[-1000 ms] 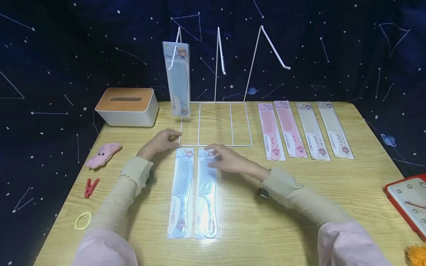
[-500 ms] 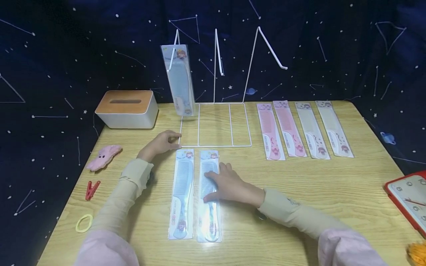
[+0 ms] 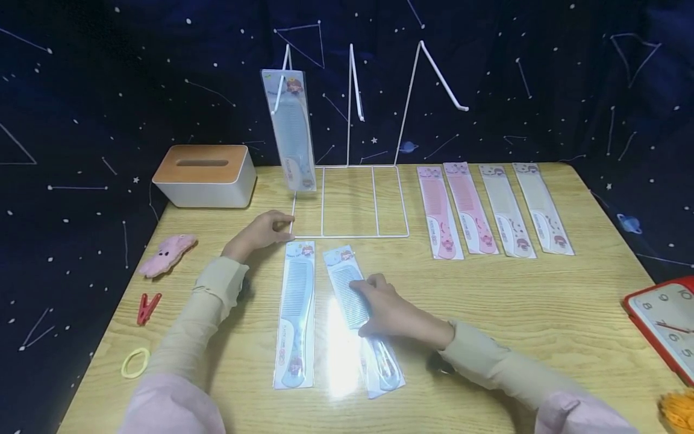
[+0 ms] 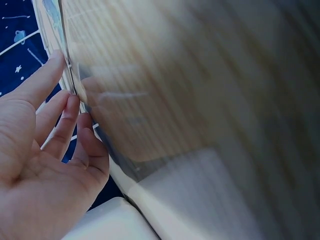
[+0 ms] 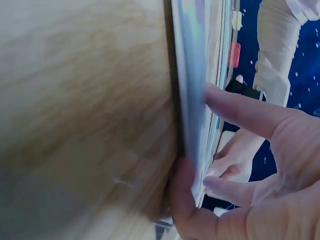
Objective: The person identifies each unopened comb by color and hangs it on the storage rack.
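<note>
In the head view my right hand pinches a blue comb in a clear-fronted packet across its width, thumb on one edge and fingers on the other. The packet slants, its lower end toward the right. Seen from the right wrist, the packet stands edge-on between thumb and fingers. Left of it, a second packaged blue comb lies straight. My left hand holds the front left corner of the white wire rack with thumb and fingers. Another packaged blue comb hangs from the rack's left hook.
Two packaged pink combs and two pale ones lie right of the rack. A tissue box, pink plush, red clip and yellow band are at left. A red-framed clock sits at the right edge.
My right hand has come down from the right blue comb packet's top to its middle and gripped it, swinging its lower end rightward. The left hand stays at the rack corner.
</note>
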`<action>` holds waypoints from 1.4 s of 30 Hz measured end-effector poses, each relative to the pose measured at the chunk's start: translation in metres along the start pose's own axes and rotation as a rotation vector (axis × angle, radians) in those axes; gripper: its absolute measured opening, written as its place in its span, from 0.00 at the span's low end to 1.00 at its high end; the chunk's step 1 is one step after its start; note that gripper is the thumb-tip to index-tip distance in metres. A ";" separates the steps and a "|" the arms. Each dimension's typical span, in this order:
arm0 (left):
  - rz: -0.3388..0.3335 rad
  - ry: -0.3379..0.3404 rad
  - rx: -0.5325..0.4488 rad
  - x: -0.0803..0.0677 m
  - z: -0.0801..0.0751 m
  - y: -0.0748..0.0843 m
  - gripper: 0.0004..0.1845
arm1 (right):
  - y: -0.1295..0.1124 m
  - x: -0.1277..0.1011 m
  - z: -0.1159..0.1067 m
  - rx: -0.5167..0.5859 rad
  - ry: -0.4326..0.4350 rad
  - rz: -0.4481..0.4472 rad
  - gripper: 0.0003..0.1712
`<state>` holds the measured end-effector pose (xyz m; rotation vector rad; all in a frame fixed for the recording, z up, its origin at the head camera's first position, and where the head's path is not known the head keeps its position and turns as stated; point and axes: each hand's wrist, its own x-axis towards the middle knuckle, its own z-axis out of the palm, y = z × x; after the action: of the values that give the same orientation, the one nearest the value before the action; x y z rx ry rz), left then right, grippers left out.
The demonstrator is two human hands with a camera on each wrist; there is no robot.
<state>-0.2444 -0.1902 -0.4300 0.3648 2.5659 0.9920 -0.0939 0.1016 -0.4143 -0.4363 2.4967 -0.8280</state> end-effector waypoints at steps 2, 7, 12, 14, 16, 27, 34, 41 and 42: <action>0.005 0.003 -0.005 0.000 0.001 0.000 0.30 | 0.005 -0.001 -0.003 0.066 -0.008 -0.001 0.53; 0.014 0.008 -0.005 0.000 0.002 -0.001 0.30 | 0.004 -0.010 -0.019 0.187 -0.006 0.017 0.52; 0.018 0.015 0.002 0.001 0.002 -0.002 0.30 | -0.005 -0.013 -0.048 0.185 0.087 -0.148 0.51; 0.023 0.016 0.006 0.001 0.001 -0.002 0.30 | -0.009 -0.010 -0.062 0.197 0.130 -0.267 0.49; 0.027 0.013 0.006 0.001 0.001 -0.002 0.30 | -0.016 -0.006 -0.077 0.222 0.168 -0.375 0.47; 0.024 0.009 0.002 -0.001 0.001 -0.002 0.30 | -0.070 0.022 -0.129 0.249 0.288 -0.641 0.44; 0.029 0.001 0.004 0.000 0.001 0.002 0.30 | -0.076 0.035 -0.132 0.195 0.297 -0.566 0.45; 0.035 0.010 0.005 0.000 0.001 0.000 0.30 | -0.075 0.063 -0.132 0.238 0.292 -0.541 0.45; 0.040 0.010 0.004 0.001 0.002 -0.001 0.30 | -0.075 0.068 -0.132 0.256 0.290 -0.542 0.45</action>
<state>-0.2442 -0.1892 -0.4319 0.4150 2.5798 1.0055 -0.2090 0.0775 -0.2968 -0.9841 2.5037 -1.4925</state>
